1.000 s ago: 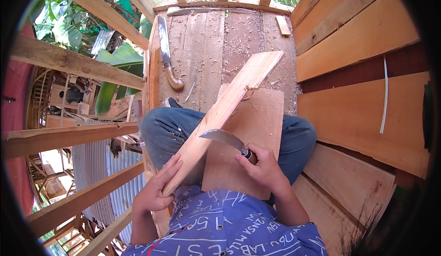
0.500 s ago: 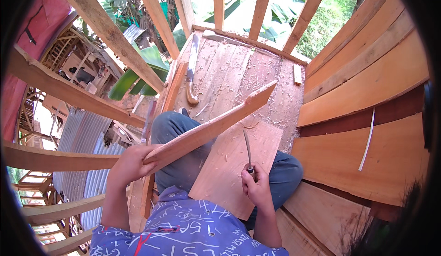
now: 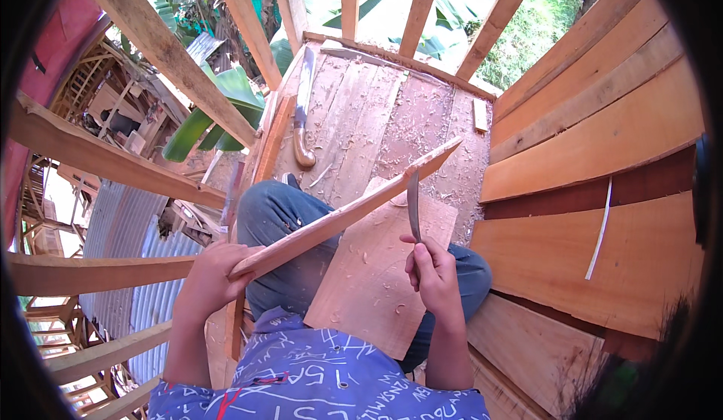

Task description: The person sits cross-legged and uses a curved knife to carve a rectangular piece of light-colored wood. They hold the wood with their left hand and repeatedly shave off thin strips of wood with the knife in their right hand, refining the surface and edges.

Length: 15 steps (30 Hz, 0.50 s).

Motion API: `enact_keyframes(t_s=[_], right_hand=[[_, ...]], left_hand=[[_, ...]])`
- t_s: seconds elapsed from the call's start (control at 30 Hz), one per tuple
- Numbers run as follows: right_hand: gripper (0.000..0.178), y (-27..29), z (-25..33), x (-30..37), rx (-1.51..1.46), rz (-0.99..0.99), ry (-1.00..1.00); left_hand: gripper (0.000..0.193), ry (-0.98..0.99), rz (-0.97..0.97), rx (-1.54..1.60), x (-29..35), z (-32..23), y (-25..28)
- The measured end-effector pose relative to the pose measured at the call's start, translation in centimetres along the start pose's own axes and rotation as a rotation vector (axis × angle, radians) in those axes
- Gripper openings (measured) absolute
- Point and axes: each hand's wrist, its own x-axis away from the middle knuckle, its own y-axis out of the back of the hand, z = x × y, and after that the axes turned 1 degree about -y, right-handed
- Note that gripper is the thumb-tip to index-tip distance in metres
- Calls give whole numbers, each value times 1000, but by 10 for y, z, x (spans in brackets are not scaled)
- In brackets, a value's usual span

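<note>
My left hand (image 3: 213,275) is closed around the lower end of a long wooden strip (image 3: 339,215), which slants up to the right across my knees. Its far end is notched and comes to a point. In my right hand (image 3: 432,273) is a knife (image 3: 413,205) with a narrow, slightly curved blade pointing up. The blade stands close to the strip near its notch; whether it touches I cannot tell. My fingers hide the knife's handle. Beneath both, a flat wooden board (image 3: 376,284) lies across my lap with curled shavings on it.
A machete (image 3: 303,111) with a wooden handle lies on the plank floor (image 3: 354,119) ahead, among scattered shavings. A small wood block (image 3: 480,116) sits by the right wall. Wooden posts (image 3: 420,9) and rails enclose the left and front; a plank wall (image 3: 587,247) stands at right.
My right hand has raised the knife and turned its blade upright, closer to the strip's notched end. The strip has rolled, showing more of its narrow edge, and its tip sits slightly farther right.
</note>
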Motion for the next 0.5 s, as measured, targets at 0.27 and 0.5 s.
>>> enact_keyframes(t_s=[0.27,0.5], right_hand=[[31,2,4,-7,287,-49,31],[29,7,12,-2,18,-232,-143]], left_hand=[[37,27,-65,-32,10,-9,-15],[37,21,-75,-57,12,-14,-22]])
